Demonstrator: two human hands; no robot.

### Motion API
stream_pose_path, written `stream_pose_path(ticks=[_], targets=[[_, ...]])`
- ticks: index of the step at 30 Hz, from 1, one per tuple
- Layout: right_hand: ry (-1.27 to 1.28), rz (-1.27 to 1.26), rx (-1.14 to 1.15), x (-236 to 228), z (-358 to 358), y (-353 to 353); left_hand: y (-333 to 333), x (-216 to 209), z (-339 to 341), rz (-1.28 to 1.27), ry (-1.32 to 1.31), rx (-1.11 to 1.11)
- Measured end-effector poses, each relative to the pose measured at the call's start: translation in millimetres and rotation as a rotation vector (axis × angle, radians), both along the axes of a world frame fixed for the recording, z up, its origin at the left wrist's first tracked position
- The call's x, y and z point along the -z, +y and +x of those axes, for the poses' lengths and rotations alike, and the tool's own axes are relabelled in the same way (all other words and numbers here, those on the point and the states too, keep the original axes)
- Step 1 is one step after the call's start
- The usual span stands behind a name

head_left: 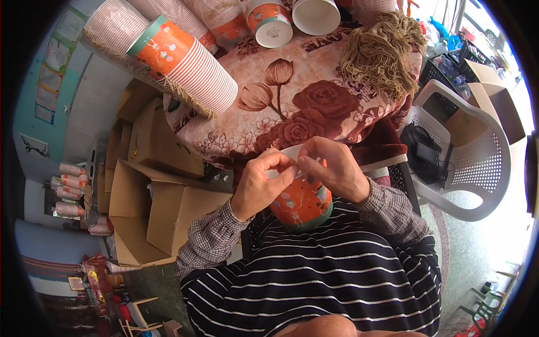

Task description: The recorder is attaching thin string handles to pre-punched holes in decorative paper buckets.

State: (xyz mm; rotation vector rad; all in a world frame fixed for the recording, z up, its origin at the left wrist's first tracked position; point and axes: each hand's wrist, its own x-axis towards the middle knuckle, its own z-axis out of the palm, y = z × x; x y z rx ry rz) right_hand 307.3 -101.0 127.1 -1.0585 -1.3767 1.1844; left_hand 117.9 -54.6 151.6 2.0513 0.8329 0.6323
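An orange paper bucket [300, 206] with a green base band and small printed figures rests upright on my lap. My left hand [263, 185] is at the left of its white rim, thumb and forefinger pinched together. My right hand [336, 168] meets it over the rim, its fingertips also pinched close to the left ones. Whatever lies between the fingertips is too small to make out. Part of the bucket's mouth is hidden by both hands.
A flowered cloth covers the table [258, 126] ahead, bearing stacked paper buckets [185, 67], single buckets [270, 25] and a bundle of tan strings [384, 53]. Cardboard boxes [163, 210] stand at the left. A white plastic chair [477, 149] with a black bag [424, 154] is at the right.
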Motion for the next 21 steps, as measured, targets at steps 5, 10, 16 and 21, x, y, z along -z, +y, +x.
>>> stream_pose_path(ticks=[5, 10, 16, 21], targets=[[-0.023, 0.074, 0.034, 1, 0, -1, -1, 0, 1, -0.178, -0.088, -0.056], [-0.096, 0.179, 0.061, 3, -2, -2, 3, 5, 1, -0.178, -0.084, -0.066], [-0.122, 0.130, 0.056, -2, 1, -4, 4, 4, 0, -0.158, -0.071, -0.071], [0.110, -0.078, -0.041, 3, 12, 4, 2, 0, 0, -0.277, -0.095, -0.092]])
